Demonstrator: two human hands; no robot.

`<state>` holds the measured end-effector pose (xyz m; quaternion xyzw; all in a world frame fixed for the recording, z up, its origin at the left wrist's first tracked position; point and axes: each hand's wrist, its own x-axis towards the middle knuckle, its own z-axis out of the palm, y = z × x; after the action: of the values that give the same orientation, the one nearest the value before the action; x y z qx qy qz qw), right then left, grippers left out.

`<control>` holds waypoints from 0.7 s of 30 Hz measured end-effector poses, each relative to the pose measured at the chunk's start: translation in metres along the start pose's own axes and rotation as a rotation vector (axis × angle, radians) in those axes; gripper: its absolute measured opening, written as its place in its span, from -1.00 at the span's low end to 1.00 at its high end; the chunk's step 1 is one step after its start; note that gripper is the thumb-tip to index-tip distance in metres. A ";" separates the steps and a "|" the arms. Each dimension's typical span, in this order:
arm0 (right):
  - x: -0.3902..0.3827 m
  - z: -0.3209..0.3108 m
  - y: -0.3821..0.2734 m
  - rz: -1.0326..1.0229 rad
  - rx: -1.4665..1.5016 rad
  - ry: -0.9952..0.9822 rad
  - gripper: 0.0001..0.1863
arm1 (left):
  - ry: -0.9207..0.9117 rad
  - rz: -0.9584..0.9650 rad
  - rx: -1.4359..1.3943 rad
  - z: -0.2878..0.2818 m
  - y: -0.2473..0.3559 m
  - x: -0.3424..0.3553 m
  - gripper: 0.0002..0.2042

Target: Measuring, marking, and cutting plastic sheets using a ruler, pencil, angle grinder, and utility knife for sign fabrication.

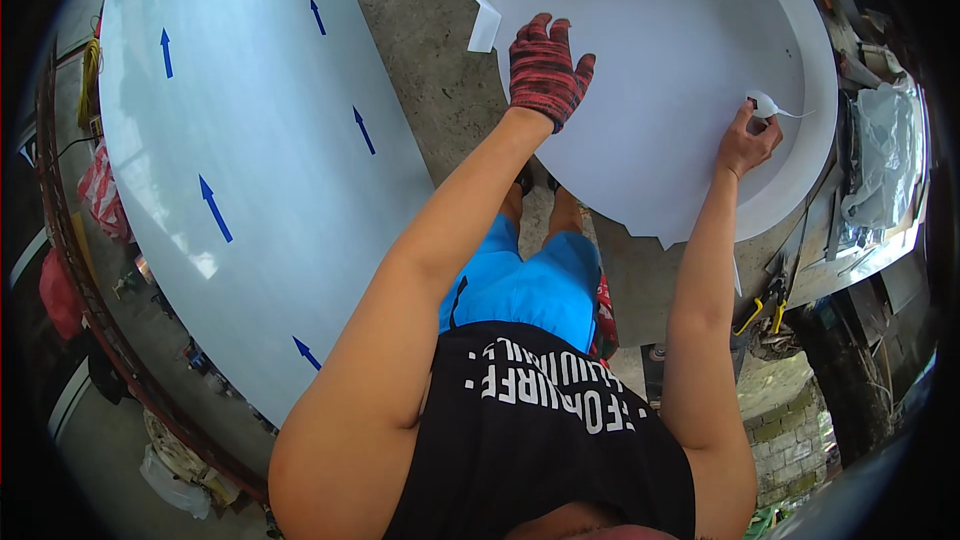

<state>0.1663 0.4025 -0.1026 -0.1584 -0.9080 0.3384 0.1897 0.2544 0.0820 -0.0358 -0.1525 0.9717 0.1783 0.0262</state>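
My right hand, bare, grips a small white squeeze bottle with a thin nozzle. The nozzle points right, toward the seam where a large round white sheet meets its raised curved rim. At the left edge of the sheet is my left hand, in a red and black striped glove. Its fingers are apart and hold nothing; I cannot tell how firmly it touches the sheet. White tabs stick out at the sheet's upper left, and its near edge is jagged.
A long pale-blue panel with blue arrows stretches along my left. Yellow-handled snips lie on the worktable at the right, below clear plastic wrapping. Concrete floor shows between panel and sheet. A red-and-white bag is at the far left.
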 end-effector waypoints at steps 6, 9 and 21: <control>0.000 0.005 -0.009 -0.003 0.021 -0.009 -0.47 | 0.182 -0.048 0.133 0.028 -0.031 0.065 -0.12; 0.000 0.005 -0.007 0.000 0.021 -0.004 -0.47 | 0.221 -0.047 0.137 0.040 -0.045 0.038 -0.10; 0.001 0.003 0.003 0.010 0.002 -0.002 -0.47 | -0.206 -0.524 -0.171 0.006 -0.069 -0.143 -0.30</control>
<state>0.1643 0.4033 -0.1067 -0.1624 -0.9070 0.3403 0.1873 0.4119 0.0640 -0.0495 -0.3809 0.8731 0.2610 0.1569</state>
